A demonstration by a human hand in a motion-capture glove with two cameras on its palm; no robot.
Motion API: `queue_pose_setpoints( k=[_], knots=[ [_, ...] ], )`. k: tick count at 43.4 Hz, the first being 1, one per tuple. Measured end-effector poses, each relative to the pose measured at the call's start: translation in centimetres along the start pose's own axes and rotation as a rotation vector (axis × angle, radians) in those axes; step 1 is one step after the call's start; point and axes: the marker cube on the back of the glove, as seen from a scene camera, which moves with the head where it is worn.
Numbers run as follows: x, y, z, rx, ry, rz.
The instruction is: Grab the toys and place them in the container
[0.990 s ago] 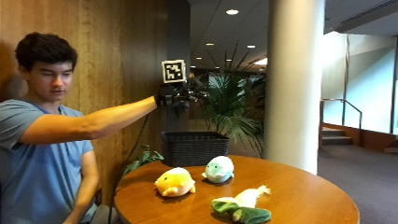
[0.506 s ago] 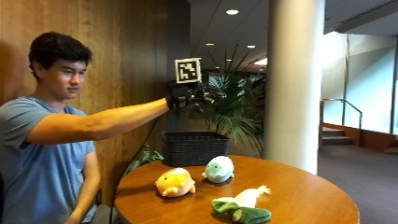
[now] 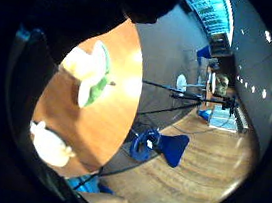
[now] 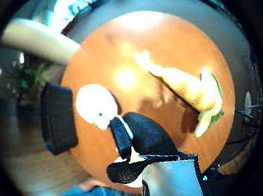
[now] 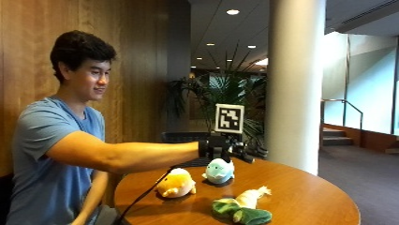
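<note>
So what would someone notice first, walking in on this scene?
Probably the gloved right hand, stretched out above the round wooden table and hanging just over the pale blue plush toy. Next, the yellow plush toy beside that one, and the green and cream plush toy nearer the table's front edge.

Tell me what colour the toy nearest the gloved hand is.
Pale mint with a white front, the round plush toy; clearest in the outside view.

Before me stands a round wooden table (image 5: 312, 197); on it sit a yellow plush toy (image 5: 176, 183), a pale blue plush toy (image 5: 218, 170) and a green-and-cream plush toy (image 5: 242, 210).
</note>
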Motion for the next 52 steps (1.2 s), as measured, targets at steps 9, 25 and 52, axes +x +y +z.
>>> queue_pose_setpoints(
  k=[9, 25, 52],
  knots=[
    [1.8, -3.3, 8.1, -0.166, 0.056, 0.051],
    [-0.1, -3.7, 14.9, -0.124, -0.176, 0.071],
    [1.7, -1.7, 11.5, -0.009, -0.234, 0.155]
  ],
)
